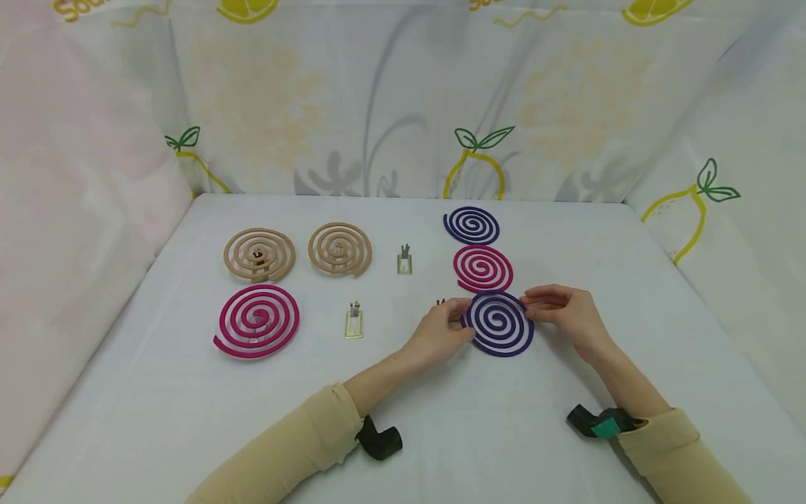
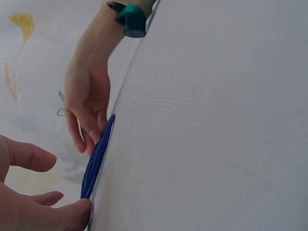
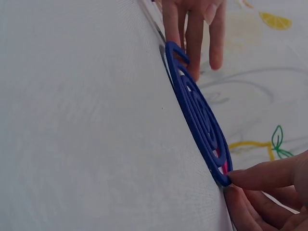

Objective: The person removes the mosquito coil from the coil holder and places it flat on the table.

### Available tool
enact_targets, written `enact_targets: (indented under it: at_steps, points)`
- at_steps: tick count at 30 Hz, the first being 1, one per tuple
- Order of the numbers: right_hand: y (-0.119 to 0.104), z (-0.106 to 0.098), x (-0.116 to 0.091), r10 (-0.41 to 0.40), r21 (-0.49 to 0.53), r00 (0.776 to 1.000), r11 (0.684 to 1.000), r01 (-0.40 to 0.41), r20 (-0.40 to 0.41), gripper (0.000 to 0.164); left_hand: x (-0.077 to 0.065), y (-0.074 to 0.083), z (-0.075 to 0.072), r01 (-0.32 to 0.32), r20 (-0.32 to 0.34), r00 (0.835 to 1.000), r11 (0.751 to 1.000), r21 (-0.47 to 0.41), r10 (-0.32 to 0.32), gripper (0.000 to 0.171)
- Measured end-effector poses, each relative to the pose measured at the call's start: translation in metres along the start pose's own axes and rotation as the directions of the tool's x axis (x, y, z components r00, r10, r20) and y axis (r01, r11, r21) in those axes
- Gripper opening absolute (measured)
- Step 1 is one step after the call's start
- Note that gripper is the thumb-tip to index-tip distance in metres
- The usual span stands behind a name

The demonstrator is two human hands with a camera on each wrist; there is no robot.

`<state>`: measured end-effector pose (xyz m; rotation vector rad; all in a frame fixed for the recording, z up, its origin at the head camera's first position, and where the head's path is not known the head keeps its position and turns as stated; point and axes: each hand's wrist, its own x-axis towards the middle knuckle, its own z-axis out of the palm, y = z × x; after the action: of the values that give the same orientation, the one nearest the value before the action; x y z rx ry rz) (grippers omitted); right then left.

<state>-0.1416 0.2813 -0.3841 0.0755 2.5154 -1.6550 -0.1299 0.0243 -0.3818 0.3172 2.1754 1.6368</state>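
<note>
While the left hand [image 1: 441, 329] and right hand [image 1: 567, 315] pinch opposite edges of the purple coil [image 1: 499, 324] lying on the table [image 1: 403, 434] just below the pink coil [image 1: 483, 268], lifting it evenly seems next.

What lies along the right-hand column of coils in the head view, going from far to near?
Far purple coil → pink coil → near purple coil, touched at its edges by the left hand and right hand.
</note>
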Motion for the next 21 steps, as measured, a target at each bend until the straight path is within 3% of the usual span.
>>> enact_targets:
  at_steps: [11,21]
  points:
    - [-0.0019,0.0012,-0.0019,0.009,-0.061,1.000,0.998,-0.009,-0.002,0.042,-0.0006,0.0004,-0.0005,0.003,0.004,1.000,1.000,0.014,-0.003,0.049]
    - [0.0005,0.0015,0.0004,-0.010,-0.027,1.000,1.000,0.010,-0.010,0.041,0.0002,-0.0020,-0.0002,-0.004,-0.003,1.000,1.000,0.001,0.004,0.047]
